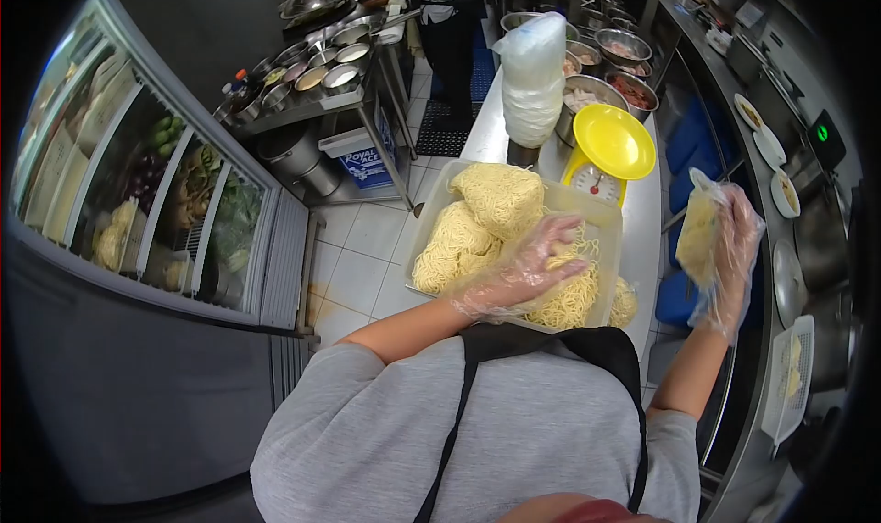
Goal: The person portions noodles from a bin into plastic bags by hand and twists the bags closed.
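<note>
My left hand (528,271), in a clear plastic glove, hovers over a plastic tub (601,213) of yellow noodles with its fingers apart and nothing in them. Under and beside it lie loose noodles (567,295), and two large noodle mounds (500,194) fill the tub's left side. Out to the right, my gloved right hand (737,229) grips a clear plastic bag of noodles (697,237). A kitchen scale (613,143) with a yellow dish stands just behind the tub, its dish bare.
Behind the tub stands a tall stack of plastic bags (534,78), with several metal bowls (633,92) of ingredients nearby. A glass-door fridge (266,248) is on the left. Plates (769,147) and a white basket (787,376) line the right counter. Another person (448,55) stands beyond.
</note>
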A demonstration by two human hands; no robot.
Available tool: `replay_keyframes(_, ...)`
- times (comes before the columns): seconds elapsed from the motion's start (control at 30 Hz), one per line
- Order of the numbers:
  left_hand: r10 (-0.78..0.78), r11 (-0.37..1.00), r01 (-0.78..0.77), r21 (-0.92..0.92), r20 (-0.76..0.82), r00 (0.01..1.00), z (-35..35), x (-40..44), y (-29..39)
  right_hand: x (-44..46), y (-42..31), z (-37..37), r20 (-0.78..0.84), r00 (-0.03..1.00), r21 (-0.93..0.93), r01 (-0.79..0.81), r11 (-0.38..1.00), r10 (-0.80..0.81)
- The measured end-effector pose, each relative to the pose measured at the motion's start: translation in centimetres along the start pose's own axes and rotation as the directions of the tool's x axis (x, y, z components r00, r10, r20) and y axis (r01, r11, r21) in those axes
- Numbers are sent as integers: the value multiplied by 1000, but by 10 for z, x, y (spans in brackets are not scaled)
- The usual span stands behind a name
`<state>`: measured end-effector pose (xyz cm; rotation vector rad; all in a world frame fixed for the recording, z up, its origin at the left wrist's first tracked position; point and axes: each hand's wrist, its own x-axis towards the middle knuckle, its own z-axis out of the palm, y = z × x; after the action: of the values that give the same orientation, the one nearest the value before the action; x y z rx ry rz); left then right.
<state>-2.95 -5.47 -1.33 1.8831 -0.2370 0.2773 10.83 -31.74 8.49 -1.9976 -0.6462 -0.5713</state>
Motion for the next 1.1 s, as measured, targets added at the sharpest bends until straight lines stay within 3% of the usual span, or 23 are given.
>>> replay_keyframes(0.07,196,980,-197,-34,-17,980,-5,13,31,-8,-27,4,48,998,64,-36,997,33)
replay_keyframes(0.1,193,981,-193,-29,-22,981,-9,19,43,-12,-34,7,123,992,59,-21,998,14)
replay_keyframes(0.17,396,913,-390,117,-31,918,-15,30,62,-20,-52,18,196,981,57,-4,998,-8)
replay_keyframes(0.2,397,913,-391,119,-32,917,-15,32,66,-25,-64,26,311,949,12,41,999,-43)
replay_keyframes(0.23,387,915,-383,129,-4,922,-15,34,69,-28,-73,33,422,904,-27,93,995,-73)
replay_keyframes(0.27,376,916,-376,138,24,926,-15,36,70,-34,-76,44,420,904,-25,94,995,-75)
replay_keyframes(0.3,377,916,-376,140,25,926,-19,38,68,-40,-75,57,432,882,35,191,981,-187)
replay_keyframes(0.33,240,965,-253,68,156,958,-24,39,63,-45,-76,65,437,850,94,284,954,-296)
replay_keyframes(0.37,105,993,-114,15,294,950,-28,38,60,-47,-79,67,436,850,95,283,954,-296)
replay_keyframes(0.4,129,986,-147,84,191,973,-29,34,60,-48,-83,68,495,859,63,114,991,-130)
replay_keyframes(0.43,129,985,-147,85,192,973,-34,31,59,-49,-87,69,548,836,20,-57,998,36)
replay_keyframes(0.5,-39,999,34,35,178,983,-46,26,51,-44,-93,68,532,846,8,-47,999,35)
replay_keyframes(0.57,-16,1000,14,17,186,982,-46,24,35,-46,-81,70,515,856,68,14,998,-47)
replay_keyframes(0.6,-77,994,91,-64,188,979,-42,25,22,-47,-78,72,516,855,68,16,998,-49)
replay_keyframes(0.63,-137,976,166,-144,195,971,-38,27,11,-48,-75,74,487,856,78,154,985,-172)
replay_keyframes(0.67,-136,976,165,-144,195,971,-35,28,5,-49,-73,75,457,840,83,287,954,-293)
replay_keyframes(0.77,-104,947,144,-287,151,983,-31,30,-4,-53,-71,77,469,836,17,315,949,-286)
replay_keyframes(0.83,-133,970,156,-187,127,983,-36,30,0,-50,-68,67,471,837,12,310,951,-279)
replay_keyframes(0.97,-72,984,93,-154,135,988,-42,24,32,-48,-66,48,413,856,67,313,948,-311)
replay_keyframes(1.03,52,998,-57,32,132,990,-43,23,42,-53,-64,49,384,870,103,292,951,-308)
replay_keyframes(1.1,-8,998,1,62,118,993,-43,23,47,-59,-59,52,393,907,165,89,982,-148)
